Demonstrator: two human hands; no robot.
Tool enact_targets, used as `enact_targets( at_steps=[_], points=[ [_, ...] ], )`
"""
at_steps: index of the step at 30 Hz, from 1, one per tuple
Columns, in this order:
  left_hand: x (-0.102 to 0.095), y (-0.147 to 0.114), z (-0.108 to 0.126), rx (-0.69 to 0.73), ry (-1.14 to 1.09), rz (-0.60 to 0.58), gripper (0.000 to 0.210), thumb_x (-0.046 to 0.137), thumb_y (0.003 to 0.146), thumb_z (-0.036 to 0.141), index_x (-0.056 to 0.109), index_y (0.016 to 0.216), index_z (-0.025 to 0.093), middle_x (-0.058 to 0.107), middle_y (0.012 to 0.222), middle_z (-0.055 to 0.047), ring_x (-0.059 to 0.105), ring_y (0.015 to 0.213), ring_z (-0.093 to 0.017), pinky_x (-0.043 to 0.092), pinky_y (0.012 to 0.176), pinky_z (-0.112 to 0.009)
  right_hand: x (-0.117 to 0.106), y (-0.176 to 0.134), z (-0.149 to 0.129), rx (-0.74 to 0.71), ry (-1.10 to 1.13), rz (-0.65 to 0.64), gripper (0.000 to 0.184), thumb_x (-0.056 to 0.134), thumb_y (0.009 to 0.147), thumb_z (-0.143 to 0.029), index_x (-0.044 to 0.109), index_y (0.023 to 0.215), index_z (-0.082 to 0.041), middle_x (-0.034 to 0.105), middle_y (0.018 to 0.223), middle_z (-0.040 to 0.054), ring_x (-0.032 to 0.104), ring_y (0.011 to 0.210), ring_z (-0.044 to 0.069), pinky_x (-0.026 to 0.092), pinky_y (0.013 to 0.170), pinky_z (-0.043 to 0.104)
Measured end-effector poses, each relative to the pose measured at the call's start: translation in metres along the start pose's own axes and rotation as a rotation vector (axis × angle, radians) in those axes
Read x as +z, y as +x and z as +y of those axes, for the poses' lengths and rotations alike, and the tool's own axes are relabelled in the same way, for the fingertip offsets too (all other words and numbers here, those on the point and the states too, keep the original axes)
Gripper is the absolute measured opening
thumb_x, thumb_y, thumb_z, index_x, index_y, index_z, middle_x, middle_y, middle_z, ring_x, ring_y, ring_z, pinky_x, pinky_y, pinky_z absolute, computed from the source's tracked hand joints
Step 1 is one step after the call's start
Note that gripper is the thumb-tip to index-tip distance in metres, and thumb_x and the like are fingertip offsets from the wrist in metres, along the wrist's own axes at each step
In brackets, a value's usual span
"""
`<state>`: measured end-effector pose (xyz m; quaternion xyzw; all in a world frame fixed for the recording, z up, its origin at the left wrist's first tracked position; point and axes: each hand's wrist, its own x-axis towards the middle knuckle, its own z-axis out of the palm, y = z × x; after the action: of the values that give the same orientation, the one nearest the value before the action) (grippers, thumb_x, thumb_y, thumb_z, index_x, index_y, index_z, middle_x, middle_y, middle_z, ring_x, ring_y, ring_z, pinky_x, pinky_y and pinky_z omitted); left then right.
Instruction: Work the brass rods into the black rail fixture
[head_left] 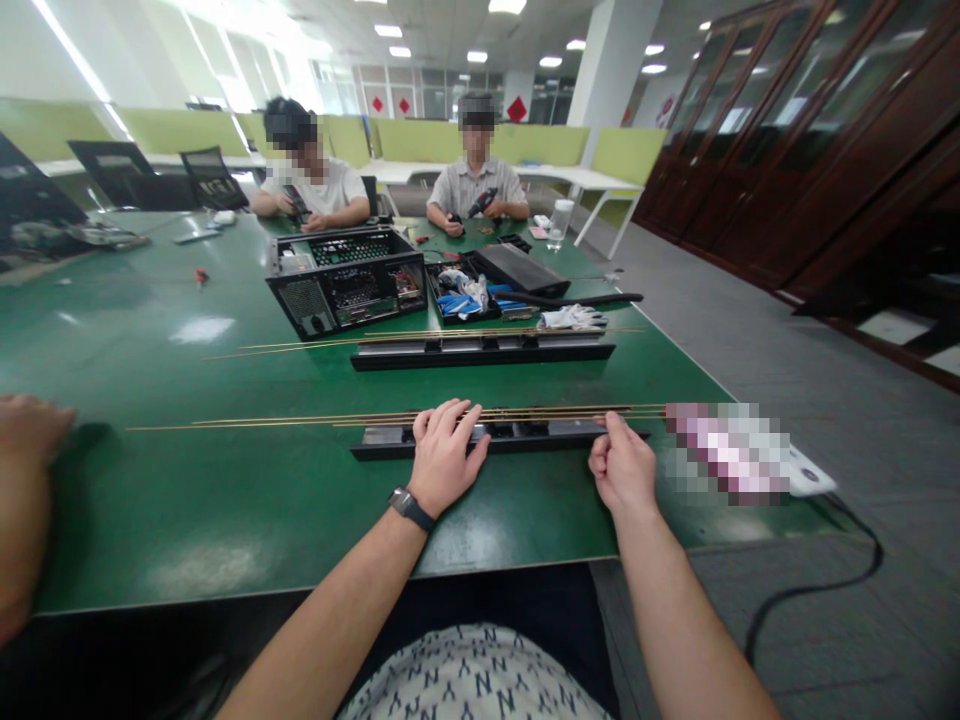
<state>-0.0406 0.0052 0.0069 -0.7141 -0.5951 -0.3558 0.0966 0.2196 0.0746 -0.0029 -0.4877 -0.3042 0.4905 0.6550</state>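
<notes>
Before me on the green table (262, 500) lies a long black rail (525, 446) with a grey inner face and black fittings. Several thin brass-coloured rods (300, 422) run lengthwise along it and stick out well past its left end. My left hand (448, 448), with a dark watch on the wrist, rests over the rail and rods, fingers spread. At the rail's right part is my right hand (626, 465), fingers curled in and fingertips against the rods. Whatever lies between those fingers is hidden.
Farther back lie a second black rail (480, 354) with rods, an open computer case (345, 285), a tray of gloves (461, 295) and a white glove (572, 318). A white device (810, 474) with a cable sits right. Two people sit opposite; another person's arm (26, 480) is left.
</notes>
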Motion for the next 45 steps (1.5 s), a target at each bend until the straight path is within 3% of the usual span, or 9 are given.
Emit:
enact_targets(
  at_steps=[13,45],
  points=[
    [-0.0007,0.0003,0.0000,-0.001,0.002,-0.003,0.039,0.060,0.098,0.035,0.060,0.135,0.025,0.064,0.138,-0.012,0.054,0.135,-0.029,0.032,0.112,-0.049,0.0018,0.0012,-0.0008,-0.011,0.056,0.045,0.039,0.084,0.074,-0.051,0.066,0.086,-0.018,0.051,0.047,-0.0089,0.036,0.030,0.005,0.024,0.027,0.016],
    [0.0012,0.0002,-0.0002,0.001,0.013,0.007,0.039,0.062,0.097,0.034,0.060,0.135,0.024,0.065,0.137,-0.011,0.055,0.134,-0.030,0.032,0.111,-0.049,-0.0002,0.0003,-0.0011,0.029,-0.008,-0.019,0.041,0.085,0.073,-0.051,0.069,0.088,-0.016,0.053,0.047,-0.0065,0.036,0.030,0.005,0.025,0.027,0.015]
  ],
)
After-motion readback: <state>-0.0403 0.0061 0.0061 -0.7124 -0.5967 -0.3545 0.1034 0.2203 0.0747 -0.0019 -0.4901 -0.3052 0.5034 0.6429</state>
